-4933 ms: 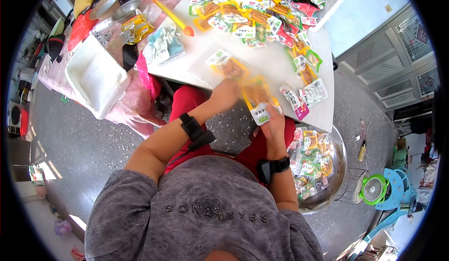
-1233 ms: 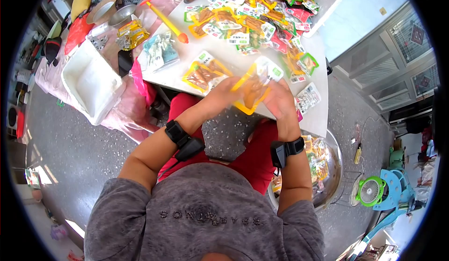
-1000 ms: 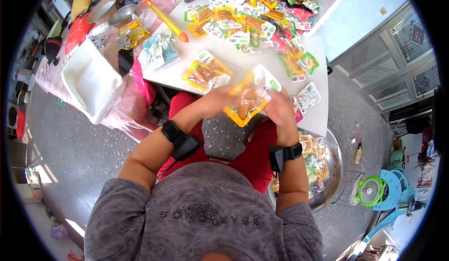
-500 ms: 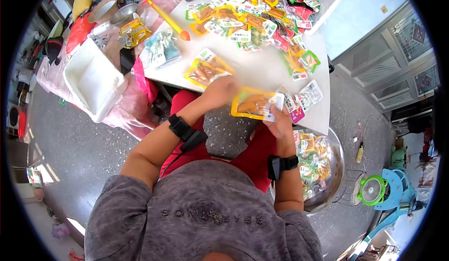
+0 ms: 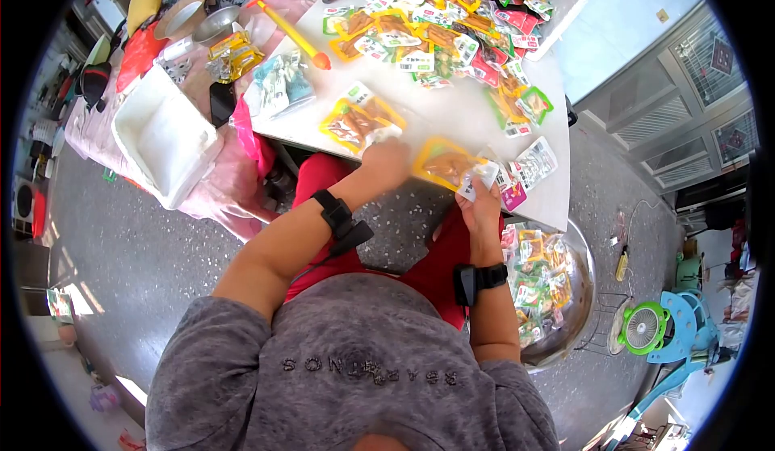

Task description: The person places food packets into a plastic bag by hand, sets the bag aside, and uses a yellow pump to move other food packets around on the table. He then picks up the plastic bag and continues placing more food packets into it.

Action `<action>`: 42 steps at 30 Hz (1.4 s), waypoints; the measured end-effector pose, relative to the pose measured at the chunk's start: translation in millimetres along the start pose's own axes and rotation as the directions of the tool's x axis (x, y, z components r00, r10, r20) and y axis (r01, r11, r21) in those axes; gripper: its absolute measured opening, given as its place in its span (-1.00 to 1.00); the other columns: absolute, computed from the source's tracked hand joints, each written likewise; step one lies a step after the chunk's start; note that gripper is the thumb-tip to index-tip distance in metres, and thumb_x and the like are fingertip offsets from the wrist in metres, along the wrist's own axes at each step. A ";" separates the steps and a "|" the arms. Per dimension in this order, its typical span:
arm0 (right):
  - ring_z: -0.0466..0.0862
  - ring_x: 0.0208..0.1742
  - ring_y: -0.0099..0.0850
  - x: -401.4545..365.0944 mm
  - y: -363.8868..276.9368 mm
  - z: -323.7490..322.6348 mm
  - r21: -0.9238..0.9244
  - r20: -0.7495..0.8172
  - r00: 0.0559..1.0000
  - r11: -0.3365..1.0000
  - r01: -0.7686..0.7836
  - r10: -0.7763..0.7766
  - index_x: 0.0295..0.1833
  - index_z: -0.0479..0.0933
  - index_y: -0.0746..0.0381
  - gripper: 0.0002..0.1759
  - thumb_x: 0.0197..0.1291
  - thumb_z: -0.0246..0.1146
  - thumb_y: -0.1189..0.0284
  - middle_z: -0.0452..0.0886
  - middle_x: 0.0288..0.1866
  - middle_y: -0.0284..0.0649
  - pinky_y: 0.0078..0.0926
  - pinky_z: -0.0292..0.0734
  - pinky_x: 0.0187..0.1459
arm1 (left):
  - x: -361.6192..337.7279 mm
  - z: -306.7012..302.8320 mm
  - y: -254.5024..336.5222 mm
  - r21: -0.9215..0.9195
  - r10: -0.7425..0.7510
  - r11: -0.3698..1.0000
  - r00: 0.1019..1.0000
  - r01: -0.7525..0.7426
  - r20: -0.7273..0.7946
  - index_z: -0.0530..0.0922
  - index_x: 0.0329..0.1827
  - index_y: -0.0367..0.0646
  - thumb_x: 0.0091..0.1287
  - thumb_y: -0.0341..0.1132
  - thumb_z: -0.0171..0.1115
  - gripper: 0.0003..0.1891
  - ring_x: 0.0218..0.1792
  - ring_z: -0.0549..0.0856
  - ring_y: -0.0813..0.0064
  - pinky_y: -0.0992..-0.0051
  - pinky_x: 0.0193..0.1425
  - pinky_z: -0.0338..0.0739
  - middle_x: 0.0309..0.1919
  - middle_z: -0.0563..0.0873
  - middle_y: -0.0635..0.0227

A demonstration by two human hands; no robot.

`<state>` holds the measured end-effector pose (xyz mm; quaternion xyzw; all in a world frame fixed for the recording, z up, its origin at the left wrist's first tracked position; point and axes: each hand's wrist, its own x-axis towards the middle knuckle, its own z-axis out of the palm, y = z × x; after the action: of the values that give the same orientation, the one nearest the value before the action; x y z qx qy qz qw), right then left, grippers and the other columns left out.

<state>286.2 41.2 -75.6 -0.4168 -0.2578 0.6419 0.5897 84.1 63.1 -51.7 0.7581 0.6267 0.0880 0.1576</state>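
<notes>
My right hand is closed on the pale lower corner of a yellow-edged snack packet with brown food inside, held over the table's front edge. My left hand is smeared by motion, just left of that packet and apart from it. Its fingers cannot be made out. Above this hand, another yellow-edged snack packet lies on the white table. Beside my right hand lie a white packet and a packet with a magenta corner.
A heap of snack packets covers the table's far side. A yellow tube with orange ends and a clear bag lie at left. An empty white foam box sits left; a metal basin of packets stands lower right.
The packet in my right hand has shifted right and slightly up, and its tilt has changed. My left hand has moved slightly down, away from the packet's left edge.
</notes>
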 end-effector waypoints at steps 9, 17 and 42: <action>0.57 -0.40 -0.40 2.8 -2.2 4.0 0.022 0.110 0.986 0.992 -0.127 0.123 -0.08 0.32 0.22 -0.79 0.14 0.01 0.48 0.52 -0.30 -0.21 -0.57 0.48 -0.55 | 5.0 3.9 -26.7 -0.221 0.088 0.970 0.993 -0.104 -0.083 0.43 -0.36 -0.21 0.13 -0.25 -0.13 -0.77 -0.23 0.49 0.08 0.22 -0.16 0.37 -0.37 0.52 0.05; 0.57 -0.38 -0.39 15.4 -0.2 13.9 0.028 0.156 0.976 0.987 -0.158 0.152 -0.08 0.31 0.22 -0.78 0.13 0.03 0.48 0.51 -0.28 -0.21 -0.54 0.49 -0.50 | -6.7 -2.9 -15.0 -0.209 0.001 0.977 0.985 -0.037 -0.171 0.42 -0.37 -0.22 0.13 -0.26 -0.10 -0.79 -0.31 0.50 0.04 0.20 -0.22 0.39 -0.41 0.50 0.03; 0.39 -0.66 -0.55 19.4 28.7 91.7 -0.264 0.116 0.945 0.926 -0.269 0.307 -0.44 0.34 0.27 -0.93 0.02 0.01 0.50 0.38 -0.62 -0.27 -0.68 0.20 -0.77 | -27.4 -24.0 -2.2 0.174 0.250 0.964 0.904 -0.199 -0.347 0.45 -0.51 -0.14 -0.03 -0.34 0.07 -0.92 -0.44 0.56 0.23 0.31 -0.39 0.45 -0.49 0.49 0.26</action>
<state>194.5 69.8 -56.0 -0.4685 -0.3159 0.7154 0.4109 68.7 39.8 -28.3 0.8044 0.5578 0.2028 -0.0244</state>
